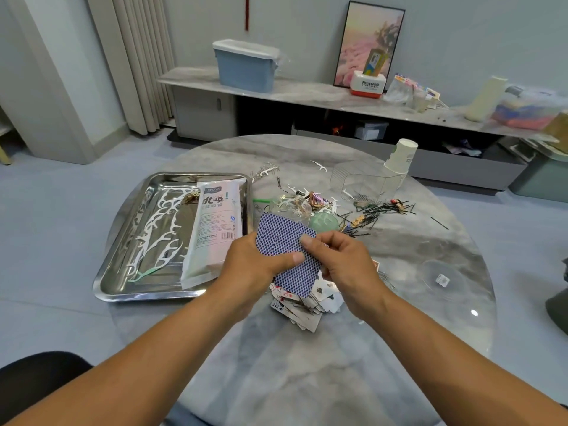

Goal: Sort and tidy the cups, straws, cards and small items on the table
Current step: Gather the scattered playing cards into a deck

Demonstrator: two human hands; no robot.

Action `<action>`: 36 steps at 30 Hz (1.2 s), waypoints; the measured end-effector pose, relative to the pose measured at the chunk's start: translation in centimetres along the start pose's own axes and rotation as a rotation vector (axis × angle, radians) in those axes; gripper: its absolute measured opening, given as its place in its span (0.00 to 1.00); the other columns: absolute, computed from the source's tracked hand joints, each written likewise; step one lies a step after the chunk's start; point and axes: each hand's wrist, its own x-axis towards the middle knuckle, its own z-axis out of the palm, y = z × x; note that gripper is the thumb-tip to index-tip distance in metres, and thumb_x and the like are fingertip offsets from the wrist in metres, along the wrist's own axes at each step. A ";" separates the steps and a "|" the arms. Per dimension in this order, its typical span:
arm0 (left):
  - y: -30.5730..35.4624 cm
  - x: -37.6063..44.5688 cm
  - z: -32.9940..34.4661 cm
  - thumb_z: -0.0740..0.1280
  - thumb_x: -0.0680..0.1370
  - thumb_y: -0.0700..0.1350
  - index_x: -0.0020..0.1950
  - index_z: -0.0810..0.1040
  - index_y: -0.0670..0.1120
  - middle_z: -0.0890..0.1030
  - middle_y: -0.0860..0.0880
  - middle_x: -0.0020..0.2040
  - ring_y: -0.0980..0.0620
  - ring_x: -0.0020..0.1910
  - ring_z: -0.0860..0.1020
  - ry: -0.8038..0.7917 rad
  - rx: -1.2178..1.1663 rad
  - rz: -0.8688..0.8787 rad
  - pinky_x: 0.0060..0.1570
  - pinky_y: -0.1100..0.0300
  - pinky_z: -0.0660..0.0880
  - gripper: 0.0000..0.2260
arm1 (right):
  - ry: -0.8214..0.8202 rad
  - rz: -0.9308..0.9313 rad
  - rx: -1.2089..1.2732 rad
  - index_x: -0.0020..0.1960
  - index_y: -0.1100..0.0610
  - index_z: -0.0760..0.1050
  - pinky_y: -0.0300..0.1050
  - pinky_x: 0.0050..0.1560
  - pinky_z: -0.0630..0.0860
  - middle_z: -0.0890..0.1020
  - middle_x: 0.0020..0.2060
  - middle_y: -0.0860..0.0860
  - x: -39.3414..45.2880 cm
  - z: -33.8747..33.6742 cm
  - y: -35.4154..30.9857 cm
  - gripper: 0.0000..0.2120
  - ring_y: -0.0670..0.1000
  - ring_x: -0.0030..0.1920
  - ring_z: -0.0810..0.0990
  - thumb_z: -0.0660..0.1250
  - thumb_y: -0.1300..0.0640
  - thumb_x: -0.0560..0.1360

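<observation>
- We find the left hand [249,265] gripping a squared stack of cards [287,256], blue backs up, thumb laid across the top.
- The right hand [341,262] pinches the stack's right edge between thumb and forefinger.
- The stack hangs above a loose heap of cards [302,305] lying mostly face up on the table [307,379]; its long axis runs from far-left to near-right.
- The heap lies directly under both hands, slightly nearer the right; we judge that hand better placed to lift the next card.
- The steel tray [123,281], left of the hands, holds floss picks [159,229] and a straw packet [212,232].
- Hairpins [378,210] and paper cups [399,159] lie unsorted farther off.
</observation>
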 end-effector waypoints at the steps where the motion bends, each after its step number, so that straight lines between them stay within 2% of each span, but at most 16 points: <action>1: 0.0 0.0 0.0 0.80 0.68 0.38 0.54 0.81 0.46 0.87 0.50 0.47 0.52 0.45 0.86 -0.017 0.023 0.002 0.41 0.59 0.82 0.17 | -0.022 0.003 0.029 0.41 0.55 0.81 0.33 0.26 0.71 0.81 0.29 0.46 0.1 -0.2 0.0 0.08 0.41 0.26 0.74 0.77 0.52 0.73; 4: -0.3 0.0 0.2 0.78 0.72 0.40 0.55 0.81 0.49 0.87 0.53 0.46 0.54 0.45 0.86 -0.060 0.091 0.015 0.40 0.63 0.81 0.13 | -0.082 -0.018 0.053 0.43 0.56 0.83 0.33 0.28 0.71 0.82 0.31 0.48 0.2 -0.8 0.0 0.05 0.42 0.28 0.75 0.75 0.56 0.75; 6: -0.5 0.0 0.2 0.77 0.74 0.41 0.52 0.81 0.52 0.86 0.55 0.45 0.56 0.44 0.85 -0.042 0.123 0.050 0.38 0.65 0.80 0.11 | -0.086 -0.020 -0.019 0.46 0.54 0.86 0.35 0.31 0.71 0.82 0.35 0.49 0.2 -0.9 -0.1 0.07 0.45 0.32 0.74 0.73 0.51 0.77; 8: -0.5 0.3 0.0 0.78 0.73 0.42 0.47 0.82 0.53 0.86 0.56 0.43 0.57 0.43 0.84 0.016 0.231 0.131 0.41 0.64 0.79 0.09 | -0.078 0.086 -0.008 0.49 0.52 0.87 0.39 0.37 0.76 0.85 0.40 0.48 0.2 -1.0 0.0 0.19 0.47 0.38 0.80 0.66 0.38 0.78; 10: -0.8 0.3 0.0 0.80 0.70 0.41 0.40 0.82 0.52 0.84 0.57 0.38 0.61 0.38 0.81 0.062 0.365 0.262 0.40 0.68 0.75 0.09 | -0.091 0.296 0.114 0.54 0.58 0.85 0.47 0.41 0.81 0.87 0.46 0.54 0.4 -1.3 -0.1 0.31 0.54 0.44 0.86 0.64 0.30 0.75; 12: -1.1 0.2 0.1 0.79 0.69 0.35 0.37 0.82 0.53 0.82 0.56 0.40 0.60 0.41 0.80 0.063 0.503 0.411 0.44 0.65 0.75 0.14 | -0.173 0.423 0.187 0.58 0.62 0.81 0.48 0.42 0.82 0.86 0.46 0.59 0.5 -1.5 -0.4 0.31 0.57 0.43 0.86 0.73 0.37 0.70; 15: -1.5 -0.2 0.4 0.74 0.68 0.27 0.40 0.82 0.54 0.80 0.56 0.52 0.55 0.54 0.79 0.043 0.610 0.502 0.56 0.57 0.75 0.20 | -0.237 0.402 0.168 0.61 0.62 0.78 0.44 0.35 0.82 0.86 0.45 0.59 0.5 -1.5 -0.4 0.26 0.52 0.38 0.86 0.79 0.58 0.66; 16: -1.5 -0.2 0.4 0.73 0.68 0.26 0.43 0.82 0.54 0.79 0.57 0.56 0.56 0.57 0.78 0.050 0.606 0.485 0.59 0.59 0.74 0.21 | -0.209 0.382 0.146 0.63 0.62 0.78 0.46 0.36 0.84 0.87 0.46 0.59 0.7 -1.5 -0.2 0.25 0.53 0.39 0.86 0.78 0.62 0.67; 18: -1.4 -0.2 0.3 0.72 0.71 0.28 0.56 0.82 0.54 0.74 0.58 0.63 0.62 0.62 0.72 0.068 0.636 0.474 0.64 0.69 0.68 0.23 | -0.111 0.362 0.076 0.64 0.59 0.76 0.56 0.49 0.85 0.87 0.48 0.59 1.2 -1.7 0.2 0.26 0.58 0.44 0.87 0.78 0.67 0.69; 20: -1.5 -0.1 0.1 0.68 0.75 0.30 0.72 0.73 0.53 0.69 0.57 0.67 0.65 0.64 0.66 0.089 0.665 0.378 0.63 0.75 0.61 0.29 | -0.007 0.338 -0.039 0.67 0.59 0.75 0.60 0.54 0.83 0.87 0.47 0.58 1.6 -2.1 0.8 0.27 0.59 0.46 0.87 0.78 0.68 0.70; 22: -1.4 -0.2 0.0 0.64 0.78 0.32 0.77 0.65 0.52 0.70 0.53 0.69 0.58 0.65 0.69 0.099 0.587 0.126 0.62 0.65 0.66 0.30 | 0.060 0.265 -0.287 0.68 0.57 0.75 0.49 0.44 0.83 0.86 0.43 0.52 1.8 -2.6 1.4 0.25 0.52 0.41 0.87 0.77 0.65 0.73; 25: -1.7 -0.9 0.5 0.63 0.80 0.36 0.79 0.62 0.49 0.74 0.49 0.66 0.49 0.63 0.75 0.068 0.404 -0.207 0.63 0.54 0.73 0.28 | 0.101 0.158 -0.748 0.68 0.55 0.77 0.36 0.34 0.72 0.84 0.43 0.47 1.7 -3.0 2.3 0.22 0.47 0.40 0.82 0.76 0.57 0.75; 27: -2.3 -1.2 0.7 0.64 0.79 0.37 0.80 0.62 0.49 0.76 0.49 0.60 0.47 0.59 0.77 0.060 0.349 -0.330 0.62 0.53 0.76 0.30 | 0.088 0.132 -0.988 0.66 0.56 0.78 0.40 0.42 0.74 0.85 0.54 0.52 1.5 -2.9 2.9 0.20 0.52 0.50 0.82 0.74 0.52 0.76; 29: -2.7 -1.3 0.7 0.65 0.78 0.37 0.80 0.62 0.48 0.76 0.49 0.57 0.47 0.53 0.77 0.050 0.321 -0.400 0.54 0.57 0.75 0.31 | 0.054 0.135 -1.187 0.64 0.55 0.77 0.46 0.51 0.76 0.83 0.58 0.53 1.4 -2.6 3.6 0.21 0.56 0.57 0.80 0.72 0.45 0.76; 32: -2.7 -1.1 1.0 0.65 0.78 0.36 0.79 0.62 0.46 0.75 0.48 0.49 0.49 0.43 0.74 0.051 0.228 -0.478 0.45 0.57 0.70 0.29 | 0.047 0.131 -1.332 0.61 0.52 0.77 0.47 0.48 0.75 0.81 0.57 0.53 1.4 -2.2 4.0 0.24 0.57 0.56 0.80 0.68 0.35 0.75; 36: -2.8 -0.9 1.3 0.64 0.78 0.34 0.73 0.68 0.43 0.78 0.44 0.52 0.46 0.48 0.78 0.034 0.113 -0.544 0.45 0.55 0.70 0.23 | 0.025 0.185 -1.361 0.62 0.49 0.77 0.48 0.47 0.70 0.74 0.62 0.53 1.6 -1.5 4.3 0.33 0.59 0.58 0.79 0.63 0.25 0.71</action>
